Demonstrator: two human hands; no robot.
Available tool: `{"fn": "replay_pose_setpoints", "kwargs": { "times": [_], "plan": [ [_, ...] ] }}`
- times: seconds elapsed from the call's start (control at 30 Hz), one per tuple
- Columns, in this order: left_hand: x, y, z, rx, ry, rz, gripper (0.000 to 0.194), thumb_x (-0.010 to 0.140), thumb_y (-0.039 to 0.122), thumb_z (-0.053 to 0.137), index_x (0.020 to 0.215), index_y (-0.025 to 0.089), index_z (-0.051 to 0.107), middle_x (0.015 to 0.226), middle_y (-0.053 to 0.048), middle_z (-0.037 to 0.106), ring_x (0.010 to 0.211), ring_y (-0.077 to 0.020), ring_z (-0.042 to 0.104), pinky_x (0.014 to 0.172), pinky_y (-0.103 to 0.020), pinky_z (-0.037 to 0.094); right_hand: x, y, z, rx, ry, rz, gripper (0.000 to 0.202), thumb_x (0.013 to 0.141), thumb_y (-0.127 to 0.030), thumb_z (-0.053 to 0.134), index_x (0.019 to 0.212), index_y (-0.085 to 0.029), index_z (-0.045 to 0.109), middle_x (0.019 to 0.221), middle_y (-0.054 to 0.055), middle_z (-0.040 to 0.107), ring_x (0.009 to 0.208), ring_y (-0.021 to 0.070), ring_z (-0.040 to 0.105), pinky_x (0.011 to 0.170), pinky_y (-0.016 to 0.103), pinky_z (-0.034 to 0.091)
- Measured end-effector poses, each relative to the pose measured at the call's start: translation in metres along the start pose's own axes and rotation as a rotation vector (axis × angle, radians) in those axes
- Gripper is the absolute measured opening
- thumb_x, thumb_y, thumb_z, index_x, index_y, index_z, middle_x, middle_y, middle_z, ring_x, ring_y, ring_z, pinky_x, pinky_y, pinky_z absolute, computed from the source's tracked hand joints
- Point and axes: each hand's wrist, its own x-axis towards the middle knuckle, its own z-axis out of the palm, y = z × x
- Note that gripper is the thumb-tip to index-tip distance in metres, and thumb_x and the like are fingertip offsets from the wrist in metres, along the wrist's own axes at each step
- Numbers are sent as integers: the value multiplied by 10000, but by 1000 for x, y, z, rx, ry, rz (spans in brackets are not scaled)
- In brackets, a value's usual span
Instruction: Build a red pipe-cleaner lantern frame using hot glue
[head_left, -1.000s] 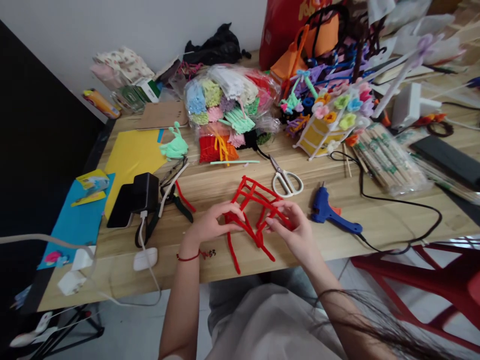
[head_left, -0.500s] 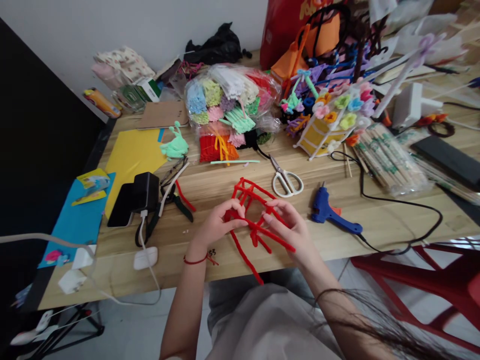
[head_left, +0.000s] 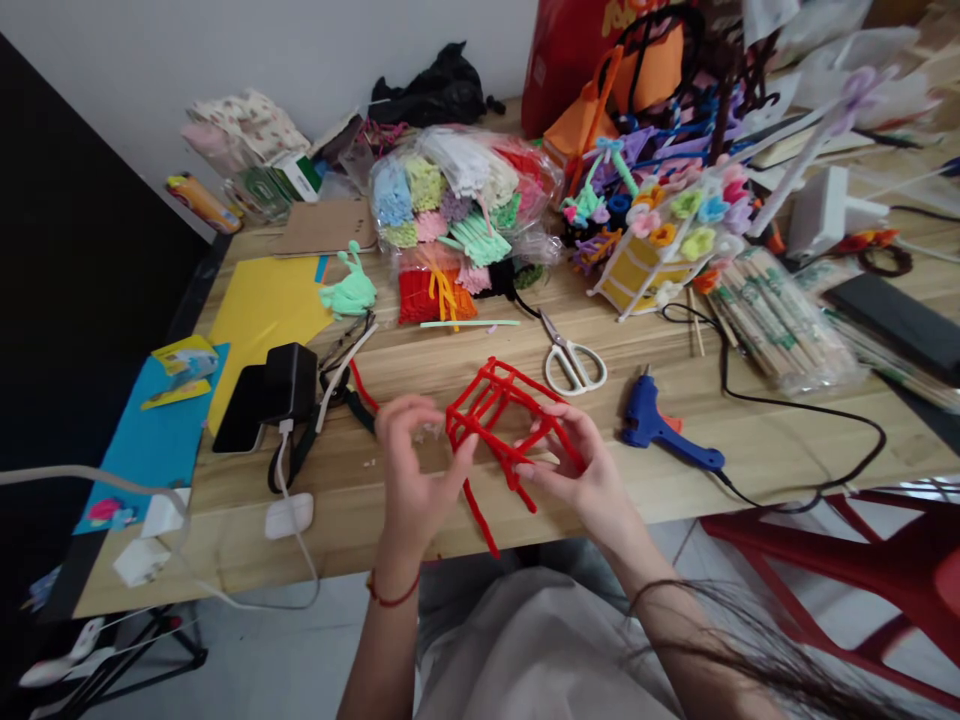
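Observation:
A red pipe-cleaner frame, box-like with open sides, is held above the wooden table in front of me. My right hand grips its right side between thumb and fingers. At the frame's left end, my left hand has its thumb and fingers spread apart, with the thumb close to the red bars. Two loose red ends hang from the frame toward the table's front edge. Behind the frame lie white-handled scissors, and a blue glue gun rests to the right.
Bagged pipe cleaners lie at the back, with a flower-topped yellow basket to their right. On the left are a black charger, pliers, a phone and white cables. Wrapped sticks lie at right; a red stool stands below.
My left hand has let go of the frame, moved left and spread its fingers. The frame has turned slightly in my right hand, and its hanging end has shifted left.

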Motion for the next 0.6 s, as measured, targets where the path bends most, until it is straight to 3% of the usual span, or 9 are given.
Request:
{"fn": "replay_pose_setpoints", "kwargs": {
  "times": [0.03, 0.07, 0.13, 0.2, 0.37, 0.53, 0.6],
  "plan": [
    [-8, 8, -1, 15, 64, -30, 181, 794, 190, 677, 898, 208, 530, 976, -25, 554, 961, -160, 563, 900, -323, 463, 0, 1, 0, 7, 6, -7, 575, 592, -214, 832, 1046, -301, 489, 987, -5, 554, 893, 173, 639, 717, 310, 587],
    [-16, 15, -2, -3, 46, -72, 102, 832, 178, 630, 864, 210, 537, 873, -2, 566, 848, -133, 576, 794, -268, 484, -1, 3, 1, 12, 9, -16, 577, 598, -221, 831, 1054, -301, 485, 990, -3, 556, 900, 174, 639, 727, 314, 587],
    [-31, 24, 0, -36, -246, -205, 65, 882, 196, 570, 935, 227, 591, 881, -6, 629, 799, -126, 608, 726, -242, 494, -1, 6, 2, 12, 4, -31, 578, 613, -233, 828, 1071, -306, 483, 1006, 0, 565, 906, 171, 637, 746, 319, 585],
    [-42, 27, 6, -67, -352, -291, 151, 895, 228, 557, 1035, 242, 611, 959, -26, 677, 842, -149, 639, 753, -266, 507, -3, 8, 2, 13, -4, -40, 545, 648, -246, 811, 1081, -312, 486, 1023, 2, 577, 908, 164, 632, 755, 316, 581],
    [-49, 21, 25, -115, -280, -354, 84, 858, 297, 611, 890, 239, 662, 851, -28, 708, 795, -189, 649, 756, -316, 509, -9, 5, 2, 0, -24, -30, 430, 748, -268, 737, 1096, -319, 490, 1069, 13, 584, 934, 155, 621, 773, 300, 557],
    [-46, 20, 28, -194, -278, -321, 139, 834, 300, 628, 721, 225, 654, 787, -24, 686, 751, -179, 632, 694, -294, 506, -12, 7, -2, -3, -20, -52, 559, 688, -255, 786, 1136, -327, 460, 1090, 19, 576, 924, 152, 621, 736, 266, 552],
    [-47, 19, 28, -248, -302, -381, 143, 841, 306, 613, 736, 218, 654, 798, -23, 679, 669, -155, 617, 614, -271, 504, -12, 8, -3, 0, -22, -40, 575, 678, -242, 796, 1138, -323, 462, 1093, 18, 578, 870, 131, 622, 723, 250, 548]
  ]
}}
